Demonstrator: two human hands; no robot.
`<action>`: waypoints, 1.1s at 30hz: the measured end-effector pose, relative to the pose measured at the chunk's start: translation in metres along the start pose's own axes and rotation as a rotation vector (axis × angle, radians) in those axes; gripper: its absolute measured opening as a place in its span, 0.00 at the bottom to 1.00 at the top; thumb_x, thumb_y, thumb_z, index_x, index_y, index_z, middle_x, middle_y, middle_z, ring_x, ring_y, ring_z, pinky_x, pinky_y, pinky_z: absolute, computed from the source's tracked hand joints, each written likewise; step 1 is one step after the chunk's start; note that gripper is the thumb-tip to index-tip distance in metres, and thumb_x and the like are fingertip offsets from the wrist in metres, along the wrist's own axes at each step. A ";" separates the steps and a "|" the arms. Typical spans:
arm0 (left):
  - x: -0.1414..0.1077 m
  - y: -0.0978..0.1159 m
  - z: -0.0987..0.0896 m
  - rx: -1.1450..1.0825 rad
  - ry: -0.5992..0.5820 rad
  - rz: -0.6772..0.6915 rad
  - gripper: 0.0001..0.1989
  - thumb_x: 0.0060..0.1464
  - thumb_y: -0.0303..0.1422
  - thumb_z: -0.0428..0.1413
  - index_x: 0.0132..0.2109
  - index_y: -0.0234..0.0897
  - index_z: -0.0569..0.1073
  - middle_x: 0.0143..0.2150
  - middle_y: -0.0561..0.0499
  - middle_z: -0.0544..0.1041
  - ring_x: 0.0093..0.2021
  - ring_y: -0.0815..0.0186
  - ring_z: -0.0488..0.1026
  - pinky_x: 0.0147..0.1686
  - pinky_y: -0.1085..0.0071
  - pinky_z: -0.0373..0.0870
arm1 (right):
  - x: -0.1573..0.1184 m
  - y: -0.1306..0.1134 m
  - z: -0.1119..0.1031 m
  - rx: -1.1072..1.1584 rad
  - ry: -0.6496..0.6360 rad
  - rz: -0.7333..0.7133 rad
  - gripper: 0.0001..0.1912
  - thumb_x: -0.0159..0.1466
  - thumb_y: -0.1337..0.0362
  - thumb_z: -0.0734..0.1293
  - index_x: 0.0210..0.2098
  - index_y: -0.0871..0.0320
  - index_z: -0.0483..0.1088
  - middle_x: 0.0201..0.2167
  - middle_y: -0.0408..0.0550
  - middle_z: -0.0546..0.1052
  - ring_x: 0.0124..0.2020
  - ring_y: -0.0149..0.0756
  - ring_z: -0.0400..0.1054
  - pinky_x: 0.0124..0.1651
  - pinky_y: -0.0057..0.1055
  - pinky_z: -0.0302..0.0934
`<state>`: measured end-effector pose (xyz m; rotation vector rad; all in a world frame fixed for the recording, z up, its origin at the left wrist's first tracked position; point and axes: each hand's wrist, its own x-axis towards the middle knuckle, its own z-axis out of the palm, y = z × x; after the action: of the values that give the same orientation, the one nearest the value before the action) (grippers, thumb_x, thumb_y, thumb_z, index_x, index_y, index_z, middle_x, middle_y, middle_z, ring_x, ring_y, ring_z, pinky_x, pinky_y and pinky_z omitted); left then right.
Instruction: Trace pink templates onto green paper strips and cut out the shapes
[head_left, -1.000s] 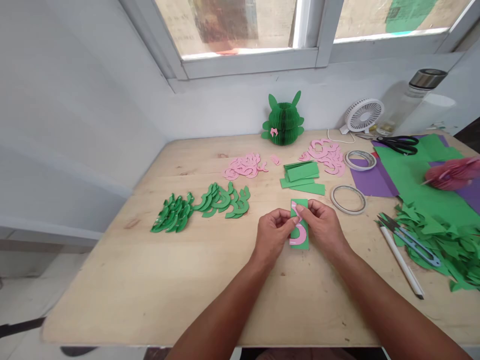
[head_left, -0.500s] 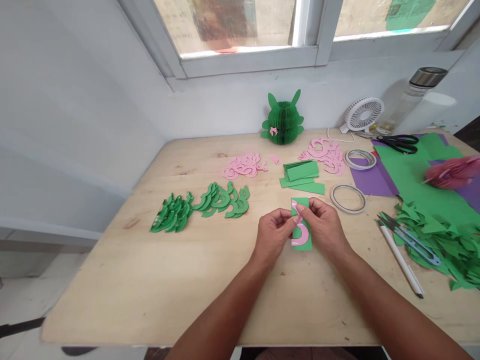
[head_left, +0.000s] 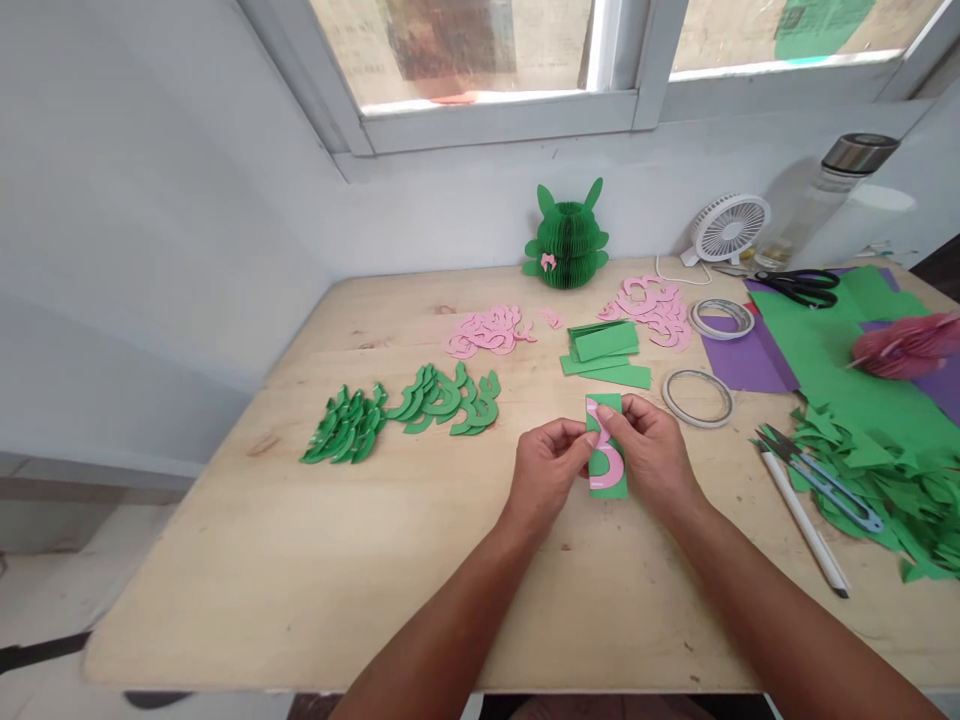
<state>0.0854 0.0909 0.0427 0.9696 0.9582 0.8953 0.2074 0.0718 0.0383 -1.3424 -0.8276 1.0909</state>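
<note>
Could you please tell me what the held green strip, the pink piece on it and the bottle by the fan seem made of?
Green strip: probably matte card or thick paper; it looks flat and crisp-edged.
Pink piece: likely similar paper, mostly matte, with cleanly cut curves.
Bottle: smooth glass or clear plastic, I cannot tell which; it is see-through. Its cap has a silvery sheen, suggesting metal.

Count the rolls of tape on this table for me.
2. One tape roll lies at the purple paper; the other tape roll lies nearer, just beyond the right hand. More could be hidden beneath the papers.
</note>
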 end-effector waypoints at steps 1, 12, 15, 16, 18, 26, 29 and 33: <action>0.000 0.000 0.000 0.001 0.000 -0.001 0.13 0.43 0.39 0.64 0.28 0.32 0.76 0.24 0.52 0.74 0.24 0.71 0.67 0.26 0.74 0.66 | 0.000 0.000 0.000 -0.002 -0.001 -0.001 0.18 0.55 0.53 0.71 0.22 0.57 0.61 0.18 0.36 0.60 0.20 0.26 0.51 0.23 0.26 0.47; -0.002 0.003 0.000 0.021 -0.008 0.009 0.12 0.44 0.39 0.63 0.28 0.32 0.77 0.23 0.51 0.74 0.23 0.71 0.67 0.26 0.74 0.67 | 0.001 0.003 0.000 0.039 -0.009 -0.004 0.16 0.55 0.54 0.72 0.23 0.56 0.64 0.19 0.37 0.64 0.20 0.27 0.54 0.23 0.26 0.49; -0.002 0.002 0.000 0.014 -0.009 0.006 0.13 0.43 0.40 0.63 0.28 0.32 0.77 0.23 0.51 0.73 0.23 0.70 0.67 0.25 0.74 0.67 | 0.002 0.005 0.000 0.038 0.000 -0.004 0.16 0.55 0.53 0.72 0.24 0.56 0.65 0.19 0.38 0.65 0.20 0.28 0.55 0.23 0.27 0.50; -0.001 0.002 0.000 0.011 -0.011 0.006 0.13 0.43 0.40 0.63 0.28 0.32 0.77 0.23 0.51 0.73 0.23 0.70 0.67 0.25 0.74 0.67 | 0.002 0.006 0.000 0.038 0.002 -0.003 0.16 0.54 0.52 0.72 0.25 0.56 0.65 0.20 0.38 0.65 0.20 0.28 0.55 0.23 0.27 0.50; -0.001 0.002 -0.001 0.008 -0.013 0.005 0.13 0.43 0.40 0.64 0.28 0.32 0.77 0.23 0.51 0.73 0.23 0.71 0.67 0.25 0.74 0.66 | 0.002 0.007 -0.001 0.041 -0.003 0.001 0.17 0.54 0.52 0.72 0.25 0.56 0.65 0.20 0.38 0.66 0.20 0.28 0.55 0.23 0.27 0.51; 0.001 0.003 -0.005 -0.033 -0.094 -0.042 0.15 0.43 0.42 0.64 0.29 0.32 0.77 0.23 0.50 0.74 0.23 0.70 0.68 0.26 0.73 0.68 | 0.001 0.004 -0.002 0.034 -0.015 -0.017 0.16 0.56 0.53 0.71 0.25 0.56 0.64 0.20 0.37 0.63 0.20 0.27 0.53 0.23 0.27 0.50; 0.002 0.004 -0.008 -0.063 -0.143 -0.077 0.16 0.43 0.43 0.64 0.29 0.32 0.78 0.24 0.49 0.74 0.25 0.69 0.69 0.27 0.72 0.69 | 0.001 0.003 -0.002 0.040 -0.003 -0.014 0.17 0.56 0.53 0.71 0.24 0.56 0.63 0.20 0.37 0.63 0.20 0.28 0.54 0.23 0.27 0.52; 0.002 0.006 -0.011 -0.091 -0.169 -0.112 0.16 0.44 0.44 0.63 0.30 0.31 0.78 0.24 0.47 0.75 0.25 0.67 0.70 0.28 0.72 0.69 | 0.001 0.002 -0.001 0.057 0.002 0.000 0.16 0.55 0.52 0.71 0.26 0.55 0.64 0.21 0.38 0.66 0.21 0.29 0.57 0.24 0.28 0.54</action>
<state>0.0749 0.0969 0.0449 0.8901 0.8125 0.7448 0.2088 0.0724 0.0356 -1.2956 -0.7895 1.1056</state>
